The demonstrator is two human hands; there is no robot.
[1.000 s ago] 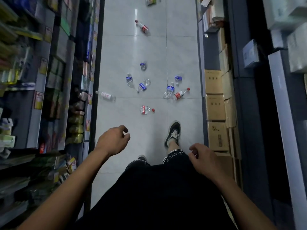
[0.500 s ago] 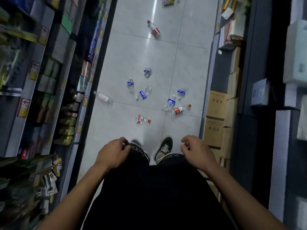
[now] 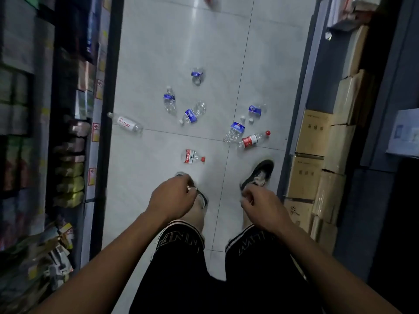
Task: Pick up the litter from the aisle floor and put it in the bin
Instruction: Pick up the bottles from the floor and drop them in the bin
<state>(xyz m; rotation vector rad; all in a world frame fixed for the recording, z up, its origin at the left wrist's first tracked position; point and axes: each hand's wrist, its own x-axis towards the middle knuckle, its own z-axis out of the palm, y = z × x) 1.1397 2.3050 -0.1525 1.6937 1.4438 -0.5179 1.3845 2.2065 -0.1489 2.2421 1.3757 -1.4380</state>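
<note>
Both my hands hang in front of me holding nothing, left hand and right hand with fingers loosely curled. The litter lies ahead on the aisle floor: the nearest crushed bottle just beyond my left foot, more bottles farther off. No bin is in view. Stepping forward carelessly, I could kick or tread on that near bottle and slip.

Open floor between shelves and boxes

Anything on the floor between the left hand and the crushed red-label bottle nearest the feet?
Only the toe of the left shoe; otherwise bare tile separates the left hand from the crushed red-label bottle, head view.
</note>
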